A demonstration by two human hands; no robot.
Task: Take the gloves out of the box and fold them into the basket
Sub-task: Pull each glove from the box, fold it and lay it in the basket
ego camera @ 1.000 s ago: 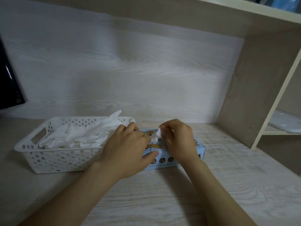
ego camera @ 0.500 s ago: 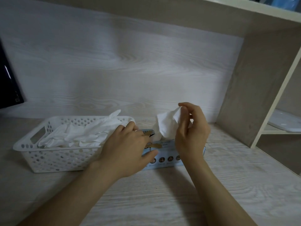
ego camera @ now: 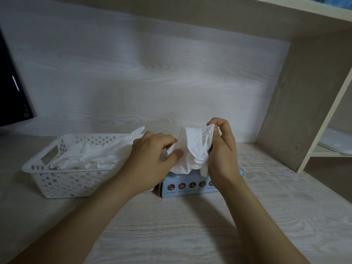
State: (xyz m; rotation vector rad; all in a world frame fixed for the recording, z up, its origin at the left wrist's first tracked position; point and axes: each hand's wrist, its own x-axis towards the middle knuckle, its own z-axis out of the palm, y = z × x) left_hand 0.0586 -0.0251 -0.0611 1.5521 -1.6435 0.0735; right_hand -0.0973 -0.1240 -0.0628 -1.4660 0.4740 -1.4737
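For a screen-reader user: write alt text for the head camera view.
Two bare hands hold a white glove over a light blue glove box: the right hand pinches its top edge, the left hand a lower corner. Beside the box, a white perforated basket holds more gloves on a pale wood-grain desk.

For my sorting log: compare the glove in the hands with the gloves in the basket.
The held glove is one piece, crumpled and hanging over the box; the basket gloves are several, lying spread in the basket. The held glove is pinched by the left hand and right hand; no hand grips the basket gloves. Both are thin and white.
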